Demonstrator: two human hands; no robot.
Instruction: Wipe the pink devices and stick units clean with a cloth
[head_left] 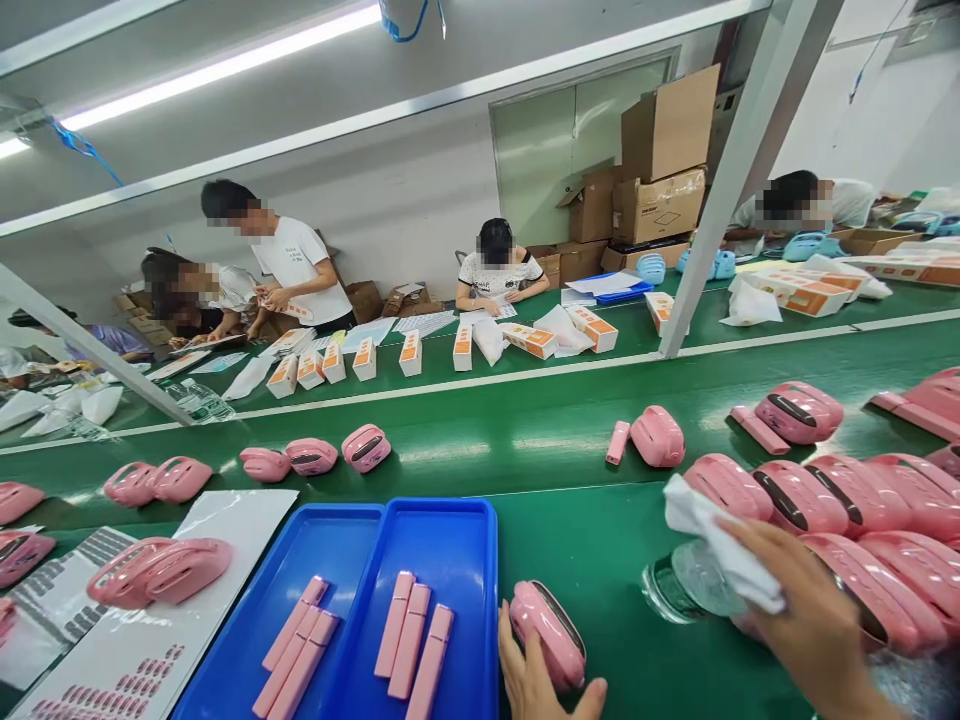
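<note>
My left hand (536,680) is at the bottom centre, its fingers and thumb around a glossy pink plastic casing (551,630) with a dark window strip. The casing rests on the green work surface, just right of a blue tray (491,600). On the right, my right hand (799,600) pinches a folded white cloth (712,530). Partly behind that cloth is a clear round container (679,590); whether the hand touches it, I cannot tell. Rows of similar pink casings (870,495) crowd the surface beyond and beside my right hand.
Slim pink bars (403,630) lie in two blue trays. Further left, two casings (161,570) sit on a white sheet. More casings (366,448) stand along the green conveyor belt (465,430). Across it are white-and-orange boxes (463,347) and several people; a slanted metal post (720,190) rises there.
</note>
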